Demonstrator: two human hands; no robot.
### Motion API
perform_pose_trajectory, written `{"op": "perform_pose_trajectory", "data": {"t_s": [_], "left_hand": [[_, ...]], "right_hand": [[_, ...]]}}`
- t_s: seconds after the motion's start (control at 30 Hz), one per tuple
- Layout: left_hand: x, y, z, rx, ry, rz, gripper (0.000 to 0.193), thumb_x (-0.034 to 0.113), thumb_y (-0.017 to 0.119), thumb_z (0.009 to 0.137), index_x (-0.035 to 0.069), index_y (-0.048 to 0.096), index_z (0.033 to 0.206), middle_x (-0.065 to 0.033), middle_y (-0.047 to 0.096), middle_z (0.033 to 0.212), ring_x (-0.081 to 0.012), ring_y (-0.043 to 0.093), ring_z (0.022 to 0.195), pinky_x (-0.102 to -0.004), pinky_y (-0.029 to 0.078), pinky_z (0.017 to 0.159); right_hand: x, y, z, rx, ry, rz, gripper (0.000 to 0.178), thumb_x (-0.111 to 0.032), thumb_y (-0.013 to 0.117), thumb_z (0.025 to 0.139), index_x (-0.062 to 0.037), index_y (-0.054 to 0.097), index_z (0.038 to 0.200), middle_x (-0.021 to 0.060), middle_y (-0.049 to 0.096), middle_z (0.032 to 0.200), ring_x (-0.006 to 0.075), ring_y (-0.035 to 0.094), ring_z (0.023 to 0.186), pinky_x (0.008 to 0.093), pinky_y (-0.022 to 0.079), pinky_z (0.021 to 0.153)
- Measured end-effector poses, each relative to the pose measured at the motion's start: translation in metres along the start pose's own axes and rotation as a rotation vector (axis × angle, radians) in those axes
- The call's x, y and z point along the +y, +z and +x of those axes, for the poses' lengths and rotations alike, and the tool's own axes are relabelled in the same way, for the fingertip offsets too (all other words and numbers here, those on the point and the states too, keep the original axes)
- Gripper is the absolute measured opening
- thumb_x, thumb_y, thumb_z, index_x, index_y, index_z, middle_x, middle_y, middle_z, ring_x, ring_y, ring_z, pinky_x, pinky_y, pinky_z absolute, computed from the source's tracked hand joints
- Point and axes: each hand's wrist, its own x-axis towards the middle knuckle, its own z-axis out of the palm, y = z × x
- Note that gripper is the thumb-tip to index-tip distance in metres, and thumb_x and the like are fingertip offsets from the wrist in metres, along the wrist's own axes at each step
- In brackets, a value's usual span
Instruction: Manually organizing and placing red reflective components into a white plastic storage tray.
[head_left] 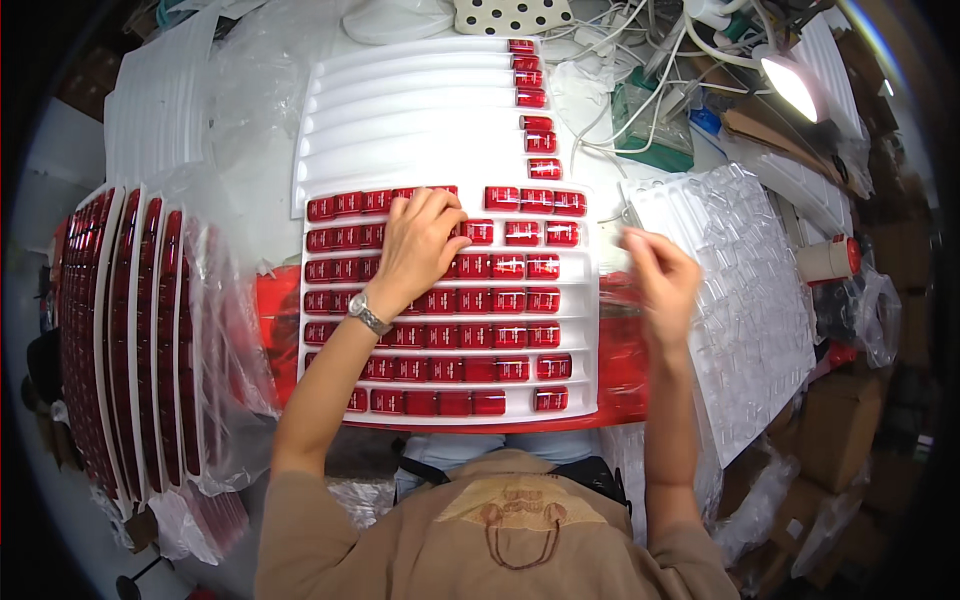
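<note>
A white ridged tray (592,300) lies in front of me, its rows filled with small red cylinders (442,300) that carry pale print. My left hand (425,235) rests over the two farthest rows, its thumb and index finger bent around a cylinder in the second row and mostly hiding it. Gaps show in some rows. To the right of the tray, my right hand (662,275) is raised with thumb and index finger pinched together. Whatever sits between those fingertips is too small and blurred to name.
Behind stands another white tray (400,110) with red cylinders along its right end. Clear small cylinders (745,290) cover a sheet at right. Filled trays (135,340) lean at left beside plastic film. A lit lamp (793,88), white cables and a green box (650,130) occupy the back right.
</note>
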Motion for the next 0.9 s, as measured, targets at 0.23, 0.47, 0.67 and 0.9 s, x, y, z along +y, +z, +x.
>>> {"op": "perform_pose_trajectory", "data": {"t_s": [0.23, 0.47, 0.67, 0.9], "left_hand": [[0.036, 0.005, -0.016, -0.014, -0.409, -1.200, 0.025, -0.004, 0.066, 0.083, 0.000, 0.053, 0.104, -0.0059, 0.058, 0.100, -0.0104, 0.058, 0.096, -0.0239, 0.051, 0.080], [0.006, 0.004, -0.017, 0.077, -0.524, -1.222, 0.026, -0.002, 0.067, 0.083, -0.004, 0.056, 0.106, -0.0095, 0.063, 0.095, -0.0115, 0.061, 0.091, -0.0226, 0.053, 0.080], [0.007, 0.028, 0.007, 0.044, -0.074, -0.172, 0.023, 0.014, 0.077, 0.072, 0.003, 0.067, 0.088, -0.0067, 0.063, 0.083, -0.0193, 0.053, 0.088, -0.0330, 0.043, 0.078], [-0.012, -0.024, 0.014, -0.108, -0.183, -0.071, 0.026, 0.016, 0.077, 0.071, 0.003, 0.071, 0.092, -0.0073, 0.060, 0.092, -0.0220, 0.059, 0.081, -0.0347, 0.048, 0.078]], "right_hand": [[0.018, 0.085, -0.004, -0.013, -0.378, -0.094, 0.022, 0.001, 0.066, 0.082, 0.0067, 0.064, 0.104, 0.0097, 0.065, 0.096, 0.0115, 0.062, 0.069, 0.0232, 0.051, 0.063], [-0.015, 0.016, -0.017, -0.401, -0.144, -0.314, 0.043, -0.012, 0.067, 0.083, 0.0038, 0.054, 0.122, 0.0203, 0.059, 0.115, 0.0309, 0.058, 0.102, 0.0385, 0.045, 0.089], [-0.009, -0.079, 0.012, 0.072, -0.205, -1.516, 0.040, -0.007, 0.068, 0.077, 0.0009, 0.056, 0.115, 0.0176, 0.059, 0.099, 0.0363, 0.057, 0.095, 0.0433, 0.046, 0.080], [-0.010, -0.083, 0.025, 0.233, -0.212, -1.127, 0.032, 0.000, 0.065, 0.078, 0.0011, 0.057, 0.109, 0.0132, 0.059, 0.091, 0.0268, 0.061, 0.071, 0.0364, 0.049, 0.067]]}}
